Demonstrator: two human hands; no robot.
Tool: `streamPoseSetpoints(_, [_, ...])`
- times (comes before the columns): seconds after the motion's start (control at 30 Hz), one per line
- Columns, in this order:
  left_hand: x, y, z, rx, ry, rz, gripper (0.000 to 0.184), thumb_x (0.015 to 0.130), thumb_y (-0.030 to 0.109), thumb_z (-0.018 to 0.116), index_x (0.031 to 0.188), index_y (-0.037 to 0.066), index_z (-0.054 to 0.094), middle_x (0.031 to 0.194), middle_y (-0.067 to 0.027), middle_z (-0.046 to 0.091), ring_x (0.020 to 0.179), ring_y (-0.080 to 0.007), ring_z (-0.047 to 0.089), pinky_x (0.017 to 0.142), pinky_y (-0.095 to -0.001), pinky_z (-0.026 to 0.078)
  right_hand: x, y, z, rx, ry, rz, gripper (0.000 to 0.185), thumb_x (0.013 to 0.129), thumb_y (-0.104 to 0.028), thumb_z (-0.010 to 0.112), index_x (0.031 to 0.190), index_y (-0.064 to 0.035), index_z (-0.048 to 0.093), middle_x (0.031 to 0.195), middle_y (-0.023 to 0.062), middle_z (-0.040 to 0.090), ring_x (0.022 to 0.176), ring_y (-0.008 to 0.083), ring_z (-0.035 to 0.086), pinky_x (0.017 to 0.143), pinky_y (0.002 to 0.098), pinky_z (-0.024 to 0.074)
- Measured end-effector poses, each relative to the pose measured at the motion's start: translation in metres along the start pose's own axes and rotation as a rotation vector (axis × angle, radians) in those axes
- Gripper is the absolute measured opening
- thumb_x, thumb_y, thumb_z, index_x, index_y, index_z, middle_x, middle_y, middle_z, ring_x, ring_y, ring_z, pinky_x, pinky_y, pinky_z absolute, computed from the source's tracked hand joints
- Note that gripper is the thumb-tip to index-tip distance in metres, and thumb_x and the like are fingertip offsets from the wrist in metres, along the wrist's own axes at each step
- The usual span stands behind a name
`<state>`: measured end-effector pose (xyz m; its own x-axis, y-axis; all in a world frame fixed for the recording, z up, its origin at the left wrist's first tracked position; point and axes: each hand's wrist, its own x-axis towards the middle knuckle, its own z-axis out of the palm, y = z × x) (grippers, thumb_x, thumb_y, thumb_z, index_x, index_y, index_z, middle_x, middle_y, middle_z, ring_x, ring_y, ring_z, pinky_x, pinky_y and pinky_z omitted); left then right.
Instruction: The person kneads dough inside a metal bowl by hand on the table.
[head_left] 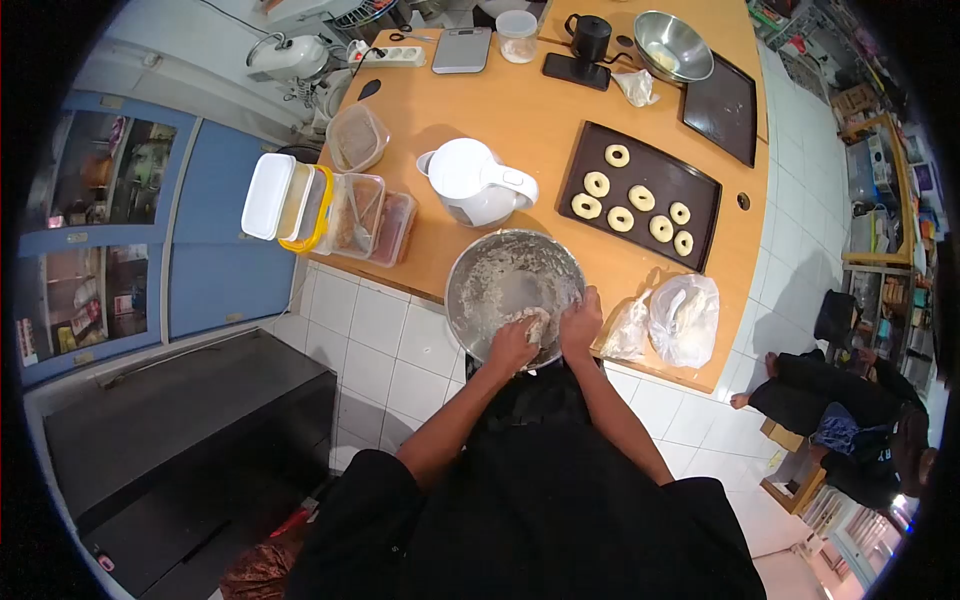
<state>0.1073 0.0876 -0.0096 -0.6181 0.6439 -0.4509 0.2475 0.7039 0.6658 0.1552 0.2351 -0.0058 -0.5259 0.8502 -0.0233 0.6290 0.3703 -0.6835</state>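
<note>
A large metal mixing bowl (466,310) sits at the table's near edge, its inner wall smeared with pale, sticky dough. Down inside it, my left hand (514,342) has its fingers closed into a lump of wet dough (538,326), which coats the fingertips. My right hand (580,322) grips the bowl's right rim, thumb side up. Just beyond the bowl stands a white electric kettle (470,180). To the right, a dark baking tray (640,165) carries several raw dough rings.
Two plastic bags (685,320) (627,330) of white contents lie right of the bowl. Stacked plastic containers (355,215) stand left. Farther back are a scale (462,50), a black pitcher (590,38), another metal bowl (690,45) and a second tray (722,110). A person (850,400) is at far right.
</note>
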Motion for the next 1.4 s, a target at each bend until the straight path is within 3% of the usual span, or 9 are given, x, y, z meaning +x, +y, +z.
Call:
streamPoseSetpoints(0.13, [-0.003,-0.004,-0.013,-0.144,0.147,-0.074,0.066,0.071,0.01,0.069,0.134,0.011,0.05,0.111,-0.0271,0.062,0.102,-0.0433,0.061,0.089,-0.0485,0.049,-0.001,0.005,0.003,0.007,0.014,-0.029,0.021,0.076,0.004,0.057,0.094,-0.0016,0.049,0.087,0.023,0.059,0.084,0.0445,0.059,0.072,0.0503,0.0455])
streamPoseSetpoints(0.23, [0.012,0.005,-0.019,-0.067,0.199,-0.146,0.076,0.069,0.007,0.071,0.14,0.013,0.044,0.125,-0.0317,0.054,0.11,-0.046,0.056,0.094,-0.0501,0.047,-0.001,0.007,0.003,0.008,0.027,-0.035,0.021,0.075,0.004,0.057,0.094,-0.0015,0.05,0.086,0.0227,0.059,0.083,0.0443,0.059,0.071,0.0501,0.0455])
streamPoseSetpoints(0.33, [0.03,-0.013,-0.008,0.228,0.172,-0.072,0.082,0.071,0.012,0.07,0.145,0.014,0.036,0.134,-0.0371,0.043,0.118,-0.0499,0.05,0.1,-0.0511,0.043,-0.002,0.006,0.003,0.032,0.059,-0.05,0.021,0.075,0.004,0.057,0.095,-0.0015,0.05,0.085,0.0225,0.059,0.082,0.0443,0.059,0.071,0.0501,0.0454])
streamPoseSetpoints(0.43, [0.033,-0.03,0.015,0.128,-0.092,0.097,0.08,0.073,0.018,0.066,0.146,0.015,0.035,0.131,-0.0409,0.043,0.123,-0.0513,0.045,0.105,-0.0507,0.039,-0.003,0.005,0.004,0.005,0.066,-0.066,0.022,0.076,0.003,0.058,0.096,-0.0022,0.051,0.086,0.0214,0.059,0.081,0.0436,0.06,0.07,0.0501,0.0458])
streamPoseSetpoints(0.47, [0.032,-0.033,0.018,-0.077,-0.227,-0.004,0.072,0.075,0.022,0.063,0.143,0.015,0.041,0.132,-0.037,0.045,0.125,-0.0503,0.043,0.104,-0.0509,0.039,-0.003,0.005,0.005,-0.009,0.066,-0.067,0.023,0.076,0.003,0.059,0.097,-0.0027,0.051,0.086,0.0204,0.059,0.08,0.043,0.06,0.068,0.0501,0.046])
streamPoseSetpoints(0.67, [0.008,-0.021,0.0,-0.104,-0.175,0.199,0.065,0.069,0.015,0.07,0.131,0.009,0.052,0.118,-0.0258,0.058,0.116,-0.0463,0.049,0.1,-0.0499,0.041,0.001,0.007,0.002,-0.044,0.023,-0.015,0.022,0.076,0.001,0.058,0.097,-0.003,0.052,0.089,0.0207,0.059,0.082,0.0435,0.06,0.071,0.0506,0.0464])
streamPoseSetpoints(1.07, [-0.006,-0.006,-0.019,-0.189,0.028,0.151,0.057,0.069,0.012,0.075,0.121,0.001,0.056,0.118,-0.0214,0.059,0.112,-0.0392,0.055,0.096,-0.0415,0.044,0.014,0.002,-0.001,-0.126,-0.096,0.022,0.021,0.082,-0.005,0.057,0.103,-0.0056,0.052,0.096,0.018,0.059,0.083,0.042,0.062,0.071,0.051,0.0486])
streamPoseSetpoints(1.37, [-0.006,-0.001,-0.054,-0.065,0.244,0.19,0.051,0.076,0.016,0.071,0.123,0.008,0.057,0.114,-0.0232,0.061,0.107,-0.0426,0.057,0.092,-0.0457,0.047,0.025,0.005,-0.019,-0.105,-0.197,0.057,0.017,0.084,-0.006,0.056,0.1,-0.0054,0.049,0.098,0.0209,0.061,0.091,0.0453,0.06,0.077,0.0533,0.047])
streamPoseSetpoints(1.4, [-0.005,0.006,-0.063,0.007,0.112,0.062,0.052,0.076,0.013,0.069,0.126,0.01,0.057,0.116,-0.0215,0.062,0.111,-0.0385,0.057,0.095,-0.0431,0.046,0.025,0.005,-0.019,-0.106,-0.201,0.055,0.017,0.085,-0.006,0.056,0.1,-0.0054,0.049,0.098,0.0209,0.061,0.091,0.0454,0.06,0.077,0.0532,0.0471])
